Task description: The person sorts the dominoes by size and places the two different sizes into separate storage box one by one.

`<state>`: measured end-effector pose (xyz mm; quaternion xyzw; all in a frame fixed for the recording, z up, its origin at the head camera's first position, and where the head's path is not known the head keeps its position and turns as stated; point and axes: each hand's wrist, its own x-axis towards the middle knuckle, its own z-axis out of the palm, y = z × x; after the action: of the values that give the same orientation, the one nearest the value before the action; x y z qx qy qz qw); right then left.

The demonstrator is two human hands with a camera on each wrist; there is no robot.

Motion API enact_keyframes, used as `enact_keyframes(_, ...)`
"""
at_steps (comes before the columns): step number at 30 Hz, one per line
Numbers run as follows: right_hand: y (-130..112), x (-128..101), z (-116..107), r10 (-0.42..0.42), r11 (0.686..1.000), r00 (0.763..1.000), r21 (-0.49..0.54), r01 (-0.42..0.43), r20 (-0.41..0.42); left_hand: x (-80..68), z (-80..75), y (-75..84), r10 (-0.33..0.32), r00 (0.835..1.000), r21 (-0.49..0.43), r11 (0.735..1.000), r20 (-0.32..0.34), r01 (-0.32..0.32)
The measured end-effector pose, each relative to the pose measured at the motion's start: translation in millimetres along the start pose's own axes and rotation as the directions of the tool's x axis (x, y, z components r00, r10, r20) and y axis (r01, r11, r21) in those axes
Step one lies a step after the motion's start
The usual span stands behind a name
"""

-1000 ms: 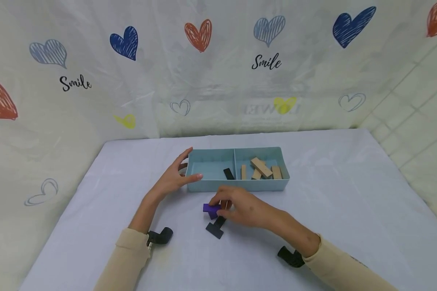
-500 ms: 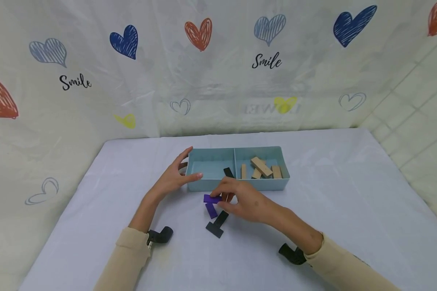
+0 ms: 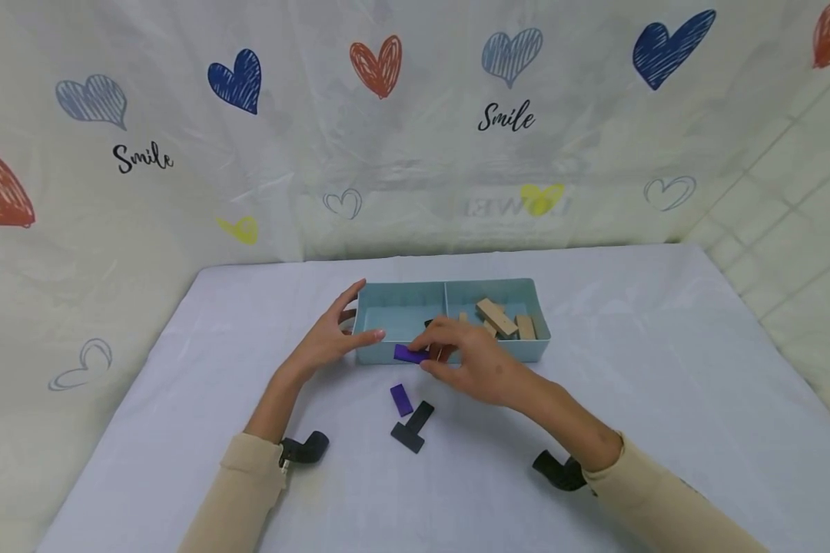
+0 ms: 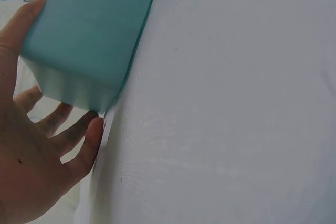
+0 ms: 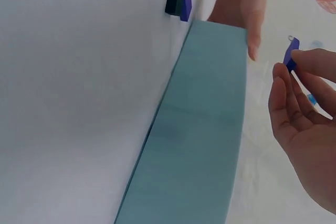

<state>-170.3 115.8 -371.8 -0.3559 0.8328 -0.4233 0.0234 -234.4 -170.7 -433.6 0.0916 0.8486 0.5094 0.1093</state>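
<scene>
My right hand (image 3: 480,365) pinches a small purple block (image 3: 406,354) by its right end, between thumb and fingertips. In the head view the block overlaps the front wall of a light blue two-compartment box (image 3: 512,352); the right wrist view shows it raised above the table. My left hand (image 3: 328,336) holds the box's left end, thumb over the front rim, fingers around the end wall (image 4: 73,85). A second purple block (image 3: 401,400) lies on the table in front of the box. Beside it two black blocks (image 3: 408,438) form a T.
Several plain wooden blocks (image 3: 496,318) lie in the box's right compartment. A black block (image 3: 428,323) in the left compartment is mostly hidden behind my right hand. White cloth (image 3: 636,346) covers the table, and a heart-printed curtain hangs behind.
My right hand has lifted one purple block off the table, away from the other, and carried it forward to the box's front wall. The left hand has stayed put.
</scene>
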Motion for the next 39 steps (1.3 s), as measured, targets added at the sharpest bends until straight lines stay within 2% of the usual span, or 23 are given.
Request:
enact_keyframes(7, 0.3, 2.8, -6.7, -0.01, 1.0, 0.995, -0.002, 0.009, -0.099, 0.0, 1.1, -0.4, -0.008, 1.0, -0.005, 1.0, -0.004, 0.008)
enact_keyframes(17, 8.1, 7.5, -12.5, -0.03, 1.0, 0.985, -0.008, 0.029, -0.172, 0.7, 0.8, -0.7, -0.011, 1.0, 0.0, 1.0, -0.003, 0.011)
enact_keyframes(39, 19.0, 20.5, -19.3, 0.055, 0.998, 0.979, -0.014, -0.059, -0.198, -0.2, 0.5, 1.2, -0.006, 1.0, 0.005, 1.0, 0.001, 0.006)
